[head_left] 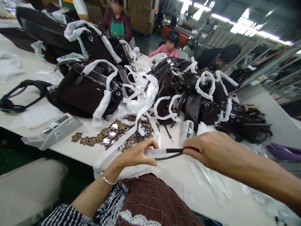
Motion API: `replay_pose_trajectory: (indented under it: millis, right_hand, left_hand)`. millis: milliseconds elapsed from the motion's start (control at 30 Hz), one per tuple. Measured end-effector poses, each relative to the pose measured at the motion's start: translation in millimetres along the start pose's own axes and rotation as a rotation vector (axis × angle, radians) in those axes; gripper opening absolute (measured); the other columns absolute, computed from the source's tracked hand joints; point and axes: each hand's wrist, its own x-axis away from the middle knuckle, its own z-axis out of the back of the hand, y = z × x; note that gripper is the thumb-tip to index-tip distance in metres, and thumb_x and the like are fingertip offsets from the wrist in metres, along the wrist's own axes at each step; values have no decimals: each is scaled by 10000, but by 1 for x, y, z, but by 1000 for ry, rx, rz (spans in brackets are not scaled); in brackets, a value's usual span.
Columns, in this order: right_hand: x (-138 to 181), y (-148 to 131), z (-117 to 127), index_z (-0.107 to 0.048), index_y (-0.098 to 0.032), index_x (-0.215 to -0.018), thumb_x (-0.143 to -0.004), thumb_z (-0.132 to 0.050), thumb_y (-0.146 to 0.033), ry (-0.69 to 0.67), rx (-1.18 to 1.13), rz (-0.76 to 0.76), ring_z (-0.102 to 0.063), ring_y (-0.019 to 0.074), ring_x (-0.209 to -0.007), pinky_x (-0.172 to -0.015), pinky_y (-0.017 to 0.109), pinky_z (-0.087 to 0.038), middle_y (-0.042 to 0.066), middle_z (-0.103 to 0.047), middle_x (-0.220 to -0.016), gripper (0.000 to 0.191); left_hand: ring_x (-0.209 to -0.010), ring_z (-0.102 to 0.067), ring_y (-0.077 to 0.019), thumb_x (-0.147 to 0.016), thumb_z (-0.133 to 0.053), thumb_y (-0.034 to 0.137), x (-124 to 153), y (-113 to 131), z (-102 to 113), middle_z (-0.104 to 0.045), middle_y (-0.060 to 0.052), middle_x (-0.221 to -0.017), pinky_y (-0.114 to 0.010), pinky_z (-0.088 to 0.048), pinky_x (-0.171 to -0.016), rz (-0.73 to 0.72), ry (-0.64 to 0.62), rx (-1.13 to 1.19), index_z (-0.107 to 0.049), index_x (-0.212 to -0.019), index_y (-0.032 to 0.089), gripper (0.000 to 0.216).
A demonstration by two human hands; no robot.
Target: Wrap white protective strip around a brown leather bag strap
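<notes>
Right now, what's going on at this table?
A person holds a dark strap partly wrapped in a white strip: the left hand pinches the white strip, the right hand grips the bare strap. Behind them on the table lie brown handbags with white-wrapped handles, leopard-print tags and a grey tape dispenser.

Both hands (169, 153) pinch strap (174, 151) w/ white wrap (158, 153)
</notes>
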Motion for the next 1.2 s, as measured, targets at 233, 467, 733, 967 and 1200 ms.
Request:
replay_pose_trajectory:
  millis: [233, 467, 733, 967, 1200]
  right_hand:
    - [8, -13, -11, -670, -217, -738, -948, -510, -353, -35, 35, 67, -571, 151, -551, -522, 301, -211, 61, -708, -682, 297]
    - [14, -28, -25, -640, -192, -820, -861, -545, -63, 23, 137, 171, -607, 162, -600, -524, 307, -198, 35, -704, -747, 165]
    - [20, -37, -36, -570, -185, -798, -806, -555, -23, 319, 327, 321, -577, 219, -580, -538, 323, -235, 31, -634, -697, 163]
    - [5, -26, -29, -653, -202, -871, -952, -525, -227, 17, 82, 159, -659, 191, -684, -546, 292, -266, 33, -725, -805, 154]
    - [2, -3, -10, -736, -266, -966, -940, -540, -320, -92, -131, 92, -656, 155, -689, -592, 252, -349, 18, -754, -813, 205]
  left_hand:
    - [-816, -594, -183, -850, -720, 255, -3, -2, -10, -658, -42, -880, -267, -428, -738, -247, 322, -340, -708, -914, 208, 81]
    - [-859, -651, -211, -842, -731, 249, -7, 4, -14, -754, -62, -901, -322, -472, -842, -299, 299, -350, -780, -990, 236, 157]
    - [-456, -538, -81, -915, -583, 448, -10, 8, -25, -719, -45, -794, -179, -380, -410, 112, 43, 227, -675, -975, 137, 330]
    - [-684, -613, -110, -872, -696, 266, -3, -1, -35, -711, -3, -778, -195, -443, -619, -159, 312, -279, -724, -865, 177, 93]
    - [-739, -681, -132, -877, -690, 216, 1, -5, -21, -757, -33, -853, -216, -509, -712, -349, 406, -437, -750, -949, 171, 103]
